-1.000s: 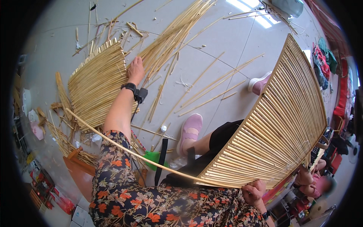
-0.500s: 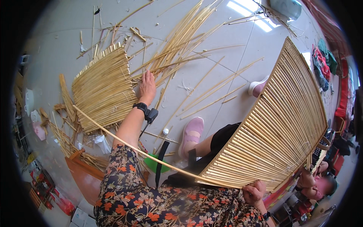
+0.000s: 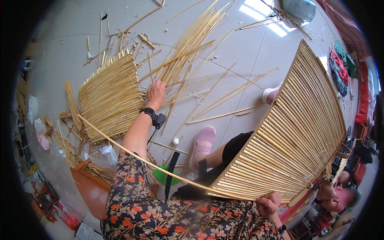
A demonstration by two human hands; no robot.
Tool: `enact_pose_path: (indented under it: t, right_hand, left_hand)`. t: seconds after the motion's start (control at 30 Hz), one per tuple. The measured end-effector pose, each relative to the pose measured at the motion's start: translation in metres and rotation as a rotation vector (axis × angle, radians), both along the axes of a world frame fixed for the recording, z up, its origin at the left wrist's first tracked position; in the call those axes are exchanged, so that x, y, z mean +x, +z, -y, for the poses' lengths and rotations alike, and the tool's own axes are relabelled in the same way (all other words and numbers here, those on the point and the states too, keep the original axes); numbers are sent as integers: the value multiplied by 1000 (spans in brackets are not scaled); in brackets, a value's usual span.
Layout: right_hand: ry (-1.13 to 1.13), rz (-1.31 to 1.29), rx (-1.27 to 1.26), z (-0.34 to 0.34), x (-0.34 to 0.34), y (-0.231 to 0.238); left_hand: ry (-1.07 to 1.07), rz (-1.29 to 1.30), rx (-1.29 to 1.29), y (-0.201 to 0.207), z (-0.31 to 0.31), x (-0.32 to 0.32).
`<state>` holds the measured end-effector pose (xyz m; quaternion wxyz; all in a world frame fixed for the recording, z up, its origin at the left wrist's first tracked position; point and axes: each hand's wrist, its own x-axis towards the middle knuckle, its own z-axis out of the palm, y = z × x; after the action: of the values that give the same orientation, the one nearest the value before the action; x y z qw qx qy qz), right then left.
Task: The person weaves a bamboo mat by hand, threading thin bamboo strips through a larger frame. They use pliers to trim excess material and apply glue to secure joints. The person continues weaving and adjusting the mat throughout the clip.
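Note:
My left hand point(image 3: 156, 94) reaches down to the floor, its fingers curled round the near ends of several loose reed stalks point(image 3: 192, 44). Just left of it lies a finished-looking stack or mat of short reeds point(image 3: 110, 96). A larger fan-shaped reed mat point(image 3: 284, 132) of tied parallel stalks leans across my lap on the right. At its lower edge my right hand point(image 3: 269, 204) is closed on the mat's border. One long, thin reed stalk point(image 3: 132, 153) runs along that border to the right hand, its free end sticking out left over my forearm.
Reed scraps and single stalks point(image 3: 232, 94) are strewn over the tiled floor. An orange wooden board point(image 3: 90, 188) lies at lower left, beside a green piece point(image 3: 166, 175). A seated person in pink point(image 3: 338, 198) is at the far right. A pale bucket point(image 3: 300, 10) stands at the back.
My left hand has drawn back slightly, and its fingers, stretched out before, are now curled round stalks. Some loose stalks near it have shifted. The right hand and fan-shaped mat have stayed put.

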<state>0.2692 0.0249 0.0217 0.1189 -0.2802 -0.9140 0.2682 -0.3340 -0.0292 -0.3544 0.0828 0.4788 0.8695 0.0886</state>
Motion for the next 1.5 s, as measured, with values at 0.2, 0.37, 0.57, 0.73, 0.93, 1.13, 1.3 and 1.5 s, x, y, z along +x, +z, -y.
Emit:
enact_pose_path:
  t: [0.2, 0.37, 0.57, 0.73, 0.93, 1.13, 1.3, 1.5]
  right_hand:
    - [-12, -1, 9, 3, 0, 0]
    - [-11, -6, -12, 0, -5, 3]
    - [-24, 5, 0, 5, -1, 0]
    - [-29, -12, 8, 5, -1, -1]
    - [-26, -17, 32, 4, -1, -3]
    - [-34, -29, 24, 6, -1, -6]
    - [-25, -23, 22, 4, -1, -7]
    - [-30, -36, 23, 4, -1, -8]
  left_hand:
    - [124, 48, 105, 26, -21, -11]
    - [175, 223, -20, 14, 6, 15]
    - [201, 380, -93, 15, 46, 53]
    - [199, 376, 23, 11, 35, 62]
    - [215, 356, -37, -8, 16, 75]
    - [226, 445, 17, -10, 28, 63]
    - [136, 507, 7, -12, 70, 55]
    - [144, 806, -52, 3, 121, 75]
